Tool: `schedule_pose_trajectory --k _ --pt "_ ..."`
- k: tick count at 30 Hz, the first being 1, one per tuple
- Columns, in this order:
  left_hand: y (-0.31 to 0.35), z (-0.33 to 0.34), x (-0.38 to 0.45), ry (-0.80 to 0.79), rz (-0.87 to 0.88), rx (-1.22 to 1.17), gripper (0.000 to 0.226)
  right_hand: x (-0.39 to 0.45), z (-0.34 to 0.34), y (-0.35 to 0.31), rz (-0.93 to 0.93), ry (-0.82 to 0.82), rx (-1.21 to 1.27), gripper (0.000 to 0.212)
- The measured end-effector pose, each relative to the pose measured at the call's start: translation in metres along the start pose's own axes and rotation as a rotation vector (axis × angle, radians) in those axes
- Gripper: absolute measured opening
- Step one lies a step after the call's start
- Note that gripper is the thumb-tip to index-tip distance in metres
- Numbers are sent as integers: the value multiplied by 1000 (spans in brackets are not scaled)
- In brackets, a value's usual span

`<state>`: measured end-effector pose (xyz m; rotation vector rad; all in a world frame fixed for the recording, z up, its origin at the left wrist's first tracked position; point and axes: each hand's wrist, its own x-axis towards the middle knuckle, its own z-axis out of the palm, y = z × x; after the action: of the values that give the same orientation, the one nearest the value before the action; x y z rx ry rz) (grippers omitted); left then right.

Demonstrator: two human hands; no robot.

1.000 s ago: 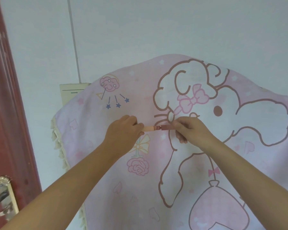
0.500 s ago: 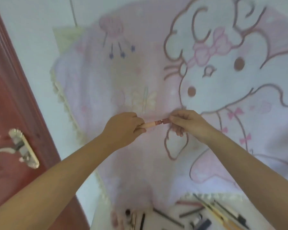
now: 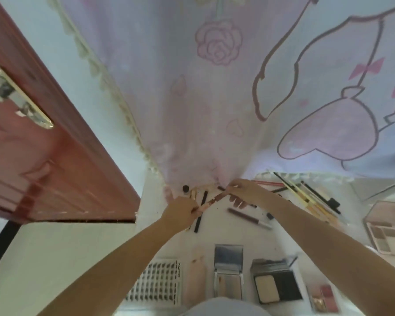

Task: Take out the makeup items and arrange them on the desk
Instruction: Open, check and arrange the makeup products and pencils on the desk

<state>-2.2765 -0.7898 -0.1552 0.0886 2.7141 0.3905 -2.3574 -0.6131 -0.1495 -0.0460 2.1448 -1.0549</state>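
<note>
I'm holding a slim pink lip pencil [image 3: 212, 201] over the white desk [image 3: 217, 233], my left hand [image 3: 180, 213] pinching its lower end, my right hand [image 3: 246, 192] gripping the upper end at one o'clock from it. The far edge of the desk meets a hanging pink cartoon cloth [image 3: 214, 99] with a rose print. At nine o'clock stands a red door [image 3: 43, 160] with a metal handle [image 3: 16, 96]. Brushes and pencils [image 3: 306, 197] fan out at two o'clock. Near me lie a lash tray [image 3: 155, 281], an open silver compact [image 3: 228, 265] and a dark powder compact [image 3: 276, 283]; an eyeshadow palette [image 3: 388, 233] sits at three o'clock.
</note>
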Motion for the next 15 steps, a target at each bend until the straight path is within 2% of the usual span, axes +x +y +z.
schedule_pose_trajectory --k 2,6,8,15 --pt "1 18 5 -24 -65 -22 35 10 7 14 35 70 -31 19" --pt "9 44 21 -66 -178 -74 34 22 10 38 26 92 -513 21" --pt "16 54 27 -68 -225 -105 31 22 11 50 42 90 -653 30" --pt "23 70 43 -118 -323 -91 29 11 6 89 81 37 -863 29"
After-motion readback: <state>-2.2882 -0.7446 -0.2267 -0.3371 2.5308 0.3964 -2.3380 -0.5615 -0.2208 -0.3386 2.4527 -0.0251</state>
